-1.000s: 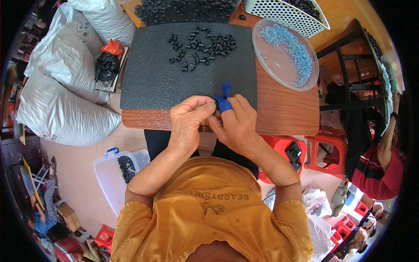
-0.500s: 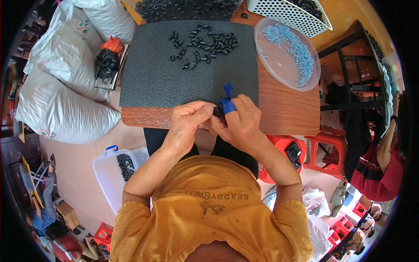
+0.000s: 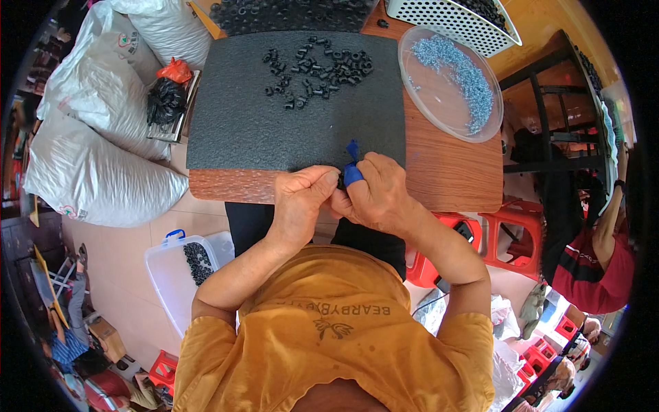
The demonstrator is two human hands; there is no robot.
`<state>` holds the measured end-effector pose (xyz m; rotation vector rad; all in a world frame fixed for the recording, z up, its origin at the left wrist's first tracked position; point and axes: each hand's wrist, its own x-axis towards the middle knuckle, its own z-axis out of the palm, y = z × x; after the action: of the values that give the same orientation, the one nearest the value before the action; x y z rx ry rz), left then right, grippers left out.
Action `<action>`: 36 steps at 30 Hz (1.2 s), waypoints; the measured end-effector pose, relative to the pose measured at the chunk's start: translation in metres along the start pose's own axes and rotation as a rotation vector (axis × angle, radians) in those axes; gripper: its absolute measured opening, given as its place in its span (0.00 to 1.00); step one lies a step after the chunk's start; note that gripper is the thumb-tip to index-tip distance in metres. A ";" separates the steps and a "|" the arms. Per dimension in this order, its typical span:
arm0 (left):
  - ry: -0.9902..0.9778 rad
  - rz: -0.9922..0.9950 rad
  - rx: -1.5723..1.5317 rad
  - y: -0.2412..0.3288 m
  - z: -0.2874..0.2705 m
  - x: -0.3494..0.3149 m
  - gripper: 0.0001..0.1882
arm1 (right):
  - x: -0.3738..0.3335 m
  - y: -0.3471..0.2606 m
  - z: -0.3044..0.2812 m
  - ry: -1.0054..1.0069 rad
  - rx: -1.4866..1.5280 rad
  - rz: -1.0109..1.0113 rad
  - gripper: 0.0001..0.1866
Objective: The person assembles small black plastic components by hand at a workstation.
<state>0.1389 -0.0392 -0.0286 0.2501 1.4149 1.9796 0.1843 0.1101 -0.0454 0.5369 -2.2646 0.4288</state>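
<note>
My left hand (image 3: 299,200) and my right hand (image 3: 374,194) meet at the near edge of the wooden table (image 3: 453,175), pinching one small black part (image 3: 340,180) between them. A blue finger cover (image 3: 352,172) sits on a finger of my right hand. Just beyond the hands lies a black foam mat (image 3: 261,123), and several small black parts (image 3: 317,66) are scattered at its far end. How the part is gripped is mostly hidden by my fingers.
A clear round dish (image 3: 419,58) with small silvery-blue screws (image 3: 465,75) stands at the right of the mat. A white perforated basket (image 3: 449,19) is behind it. White sacks (image 3: 89,172) lie left; a clear bin (image 3: 175,271) of black parts is on the floor. Another person (image 3: 594,250) stands right, by red stools (image 3: 511,237).
Both hands have drawn slightly nearer to me along the table's near edge, still working the small black part together. Nothing else has moved.
</note>
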 end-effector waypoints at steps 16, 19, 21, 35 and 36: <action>0.022 0.085 0.288 0.018 -0.003 0.010 0.12 | 0.011 0.014 -0.015 0.057 0.076 0.078 0.16; 0.150 0.202 0.358 0.018 -0.025 0.025 0.11 | 0.015 0.026 -0.030 0.020 0.026 0.097 0.16; 0.165 0.322 0.476 0.025 -0.039 0.040 0.10 | 0.024 0.042 -0.046 0.008 -0.099 0.085 0.17; 0.079 0.801 1.178 0.082 -0.032 0.156 0.08 | 0.128 0.267 -0.140 -0.007 -0.765 0.549 0.26; 0.036 0.849 1.215 0.081 -0.028 0.161 0.08 | 0.131 0.276 -0.143 -0.011 -0.769 0.554 0.26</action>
<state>-0.0300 0.0251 -0.0029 1.5410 2.6646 1.3273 0.0498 0.3788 0.1074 -0.4847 -2.3368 -0.2031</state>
